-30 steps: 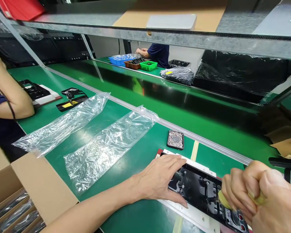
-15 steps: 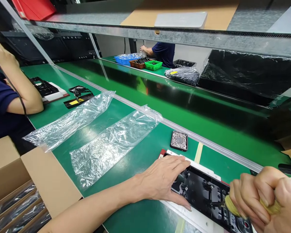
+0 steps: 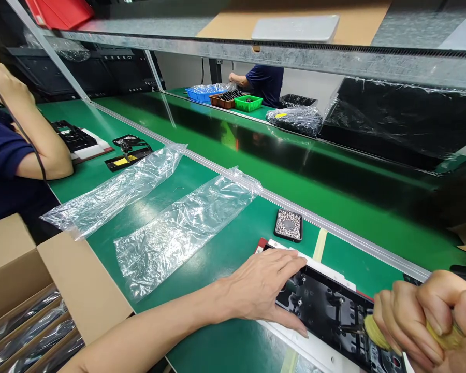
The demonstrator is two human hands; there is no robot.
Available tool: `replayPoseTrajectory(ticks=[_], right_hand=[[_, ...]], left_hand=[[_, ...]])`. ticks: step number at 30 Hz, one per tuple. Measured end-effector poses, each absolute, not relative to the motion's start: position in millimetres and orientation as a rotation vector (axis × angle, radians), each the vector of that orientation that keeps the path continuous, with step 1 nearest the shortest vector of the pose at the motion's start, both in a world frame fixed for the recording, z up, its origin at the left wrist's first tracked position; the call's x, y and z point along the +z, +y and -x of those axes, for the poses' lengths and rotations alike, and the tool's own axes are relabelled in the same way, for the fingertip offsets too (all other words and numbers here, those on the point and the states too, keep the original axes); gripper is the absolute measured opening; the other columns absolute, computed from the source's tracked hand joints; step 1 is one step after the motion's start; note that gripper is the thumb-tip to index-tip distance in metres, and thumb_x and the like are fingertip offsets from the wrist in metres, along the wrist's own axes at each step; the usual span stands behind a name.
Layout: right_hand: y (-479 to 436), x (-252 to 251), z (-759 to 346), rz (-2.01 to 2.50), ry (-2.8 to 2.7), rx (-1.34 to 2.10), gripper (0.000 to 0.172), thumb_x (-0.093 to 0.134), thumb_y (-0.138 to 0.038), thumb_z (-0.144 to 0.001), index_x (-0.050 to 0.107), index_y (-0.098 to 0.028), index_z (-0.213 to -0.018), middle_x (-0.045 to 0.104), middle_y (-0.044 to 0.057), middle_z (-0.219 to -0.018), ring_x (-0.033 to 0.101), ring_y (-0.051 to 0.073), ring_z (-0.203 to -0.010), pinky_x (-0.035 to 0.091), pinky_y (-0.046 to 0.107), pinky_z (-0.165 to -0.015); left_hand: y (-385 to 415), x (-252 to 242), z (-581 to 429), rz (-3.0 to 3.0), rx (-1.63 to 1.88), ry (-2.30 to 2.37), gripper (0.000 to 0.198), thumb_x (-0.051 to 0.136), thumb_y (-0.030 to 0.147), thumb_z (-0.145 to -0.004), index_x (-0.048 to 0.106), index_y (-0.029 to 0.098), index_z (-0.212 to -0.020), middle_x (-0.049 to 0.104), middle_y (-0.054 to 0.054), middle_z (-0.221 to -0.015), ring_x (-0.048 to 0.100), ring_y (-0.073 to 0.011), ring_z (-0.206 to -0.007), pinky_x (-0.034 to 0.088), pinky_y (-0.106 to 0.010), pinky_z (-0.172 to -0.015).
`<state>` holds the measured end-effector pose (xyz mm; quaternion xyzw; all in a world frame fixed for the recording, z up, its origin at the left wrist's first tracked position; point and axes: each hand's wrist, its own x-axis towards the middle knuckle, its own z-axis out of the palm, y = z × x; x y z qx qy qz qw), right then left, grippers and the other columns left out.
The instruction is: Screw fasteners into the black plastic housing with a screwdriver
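At the worktop's near right edge the black panel [image 3: 326,311] lies in its white fixture, steadied by the flat, open left hand [image 3: 262,287], while the right hand [image 3: 431,316], fisted tight on a yellow-handled tool [image 3: 376,334], works one point; fastening appears unfinished.

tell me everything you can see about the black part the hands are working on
The black part is a long, flat moulded piece, plastic by its look, with recesses, ribs and small screw points. It lies flat in a white tray on the green bench, running away to the lower right, where the picture cuts it off. The left hand rests flat on its near end. The right hand grips a yellowish tool whose tip meets the part.
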<state>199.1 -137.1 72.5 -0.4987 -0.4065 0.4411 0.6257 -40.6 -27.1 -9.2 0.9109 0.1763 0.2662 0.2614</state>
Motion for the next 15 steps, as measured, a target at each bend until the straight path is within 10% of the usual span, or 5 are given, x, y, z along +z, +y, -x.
replayPoseTrajectory(ticks=[15], right_hand=[[-121, 63, -199, 1.126, -0.923, 0.933, 0.06, 0.082, -0.06, -0.077, 0.034, -0.025, -0.07, 0.023, -0.003, -0.054, 0.029, 0.017, -0.041, 0.024, 0.03, -0.034]], left_hand=[[-28, -7, 41, -2.467, 0.745, 0.475, 0.101, 0.062, 0.086, -0.08, 0.044, 0.015, -0.149, 0.059, -0.017, -0.145, 0.054, -0.0303, -0.141, 0.044, -0.042, -0.12]])
